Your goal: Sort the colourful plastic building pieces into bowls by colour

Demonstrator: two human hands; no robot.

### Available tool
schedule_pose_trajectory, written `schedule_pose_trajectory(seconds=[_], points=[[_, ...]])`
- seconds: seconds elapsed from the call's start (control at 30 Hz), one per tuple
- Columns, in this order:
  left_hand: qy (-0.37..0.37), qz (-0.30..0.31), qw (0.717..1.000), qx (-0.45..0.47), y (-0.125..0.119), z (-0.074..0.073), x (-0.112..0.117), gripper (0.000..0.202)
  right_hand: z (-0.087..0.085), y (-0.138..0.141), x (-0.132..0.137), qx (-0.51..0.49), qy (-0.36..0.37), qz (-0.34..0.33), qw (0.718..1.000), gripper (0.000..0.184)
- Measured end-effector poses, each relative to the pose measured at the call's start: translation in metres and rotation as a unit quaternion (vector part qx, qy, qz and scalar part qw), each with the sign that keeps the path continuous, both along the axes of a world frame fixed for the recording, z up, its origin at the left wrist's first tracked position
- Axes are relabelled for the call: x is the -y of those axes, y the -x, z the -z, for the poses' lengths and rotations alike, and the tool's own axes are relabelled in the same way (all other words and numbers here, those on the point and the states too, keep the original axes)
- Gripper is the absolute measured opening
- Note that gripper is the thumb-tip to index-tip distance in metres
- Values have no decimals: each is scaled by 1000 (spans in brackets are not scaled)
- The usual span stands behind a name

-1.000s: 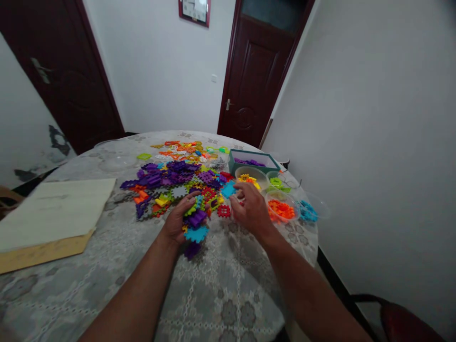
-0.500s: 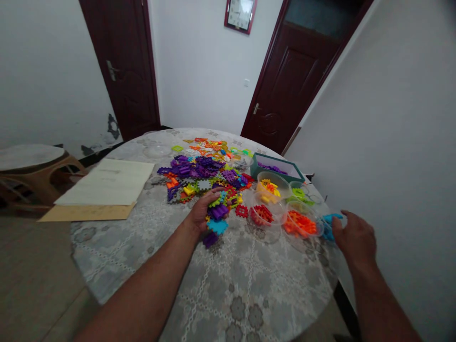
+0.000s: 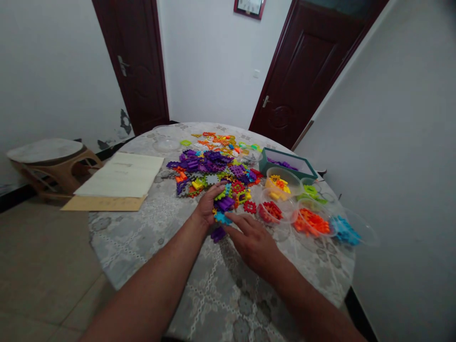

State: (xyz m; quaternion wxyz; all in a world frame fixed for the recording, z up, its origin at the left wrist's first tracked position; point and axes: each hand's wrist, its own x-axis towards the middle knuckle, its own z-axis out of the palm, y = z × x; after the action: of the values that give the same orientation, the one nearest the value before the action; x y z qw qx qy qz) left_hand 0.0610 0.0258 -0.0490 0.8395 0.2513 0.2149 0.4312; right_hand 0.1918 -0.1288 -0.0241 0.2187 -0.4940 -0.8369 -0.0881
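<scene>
Plastic building pieces in several colours fill my left hand (image 3: 208,206), which is closed around them near the middle of the table. Among them are a purple piece (image 3: 225,204) and a blue toothed piece (image 3: 223,218). My right hand (image 3: 254,242) reaches in from the right, thumb and forefinger at the blue piece; whether they pinch it is hard to make out. Below the left hand lies another purple piece (image 3: 218,234), partly beside the right thumb. Just beyond the hands spreads a mixed pile, with many purple pieces (image 3: 210,161) on top.
Clear bowls hold red (image 3: 270,211), orange (image 3: 311,222), yellow (image 3: 279,187) and blue pieces (image 3: 345,230) on the right. Behind them stands a green-edged box (image 3: 308,167) with purple pieces. Paper sheets (image 3: 123,175) overhang the table's left edge. A stool (image 3: 53,154) stands at left.
My right hand has come from the blue pieces at the far right to the pieces in my left hand. The left hand keeps its hold, and the view has shifted slightly.
</scene>
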Motion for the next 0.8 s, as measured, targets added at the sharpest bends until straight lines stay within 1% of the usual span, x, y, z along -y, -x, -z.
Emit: schedule_pose_trajectory(seconds=[0.1, 0.17, 0.23, 0.3, 0.4, 0.47, 0.53, 0.6, 0.67, 0.7, 0.77, 0.8], points=[[6, -6, 1000, -1, 1, -1, -1, 57, 4, 1, -3, -19, -26, -1, 999, 42], [8, -12, 1000, 4, 0, -1, -2, 56, 2, -4, 3, -60, -49, -7, 997, 41], [7, -17, 1000, 5, 0, 0, -3, 55, -2, -15, 14, -104, -64, 9, 992, 38], [8, -15, 1000, 5, 0, -1, -4, 54, -6, -33, 27, -136, -71, 59, 986, 34], [19, -10, 1000, -2, 0, -3, -4, 54, -11, -76, 48, -159, -87, 183, 966, 28], [18, -12, 1000, -17, 1, -5, -4, 51, -14, -113, 62, -175, -104, 289, 935, 31], [11, -16, 999, -34, 0, -7, -4, 49, -18, -153, 74, -201, -125, 403, 884, 42], [5, -12, 999, -47, 0, -7, -6, 45, -22, -193, 86, -225, -149, 486, 831, 51], [-2, -12, 998, -57, -1, -7, -8, 42, -24, -229, 95, -238, -172, 531, 795, 53], [-3, -15, 998, -62, -1, -7, -9, 41, -23, -244, 98, -243, -175, 544, 784, 53], [2, -16, 997, -73, -1, -8, -9, 39, -20, -268, 101, -260, -158, 557, 773, 54], [6, -18, 997, -78, -1, -9, -9, 38, -18, -277, 102, -269, -143, 557, 772, 55]])
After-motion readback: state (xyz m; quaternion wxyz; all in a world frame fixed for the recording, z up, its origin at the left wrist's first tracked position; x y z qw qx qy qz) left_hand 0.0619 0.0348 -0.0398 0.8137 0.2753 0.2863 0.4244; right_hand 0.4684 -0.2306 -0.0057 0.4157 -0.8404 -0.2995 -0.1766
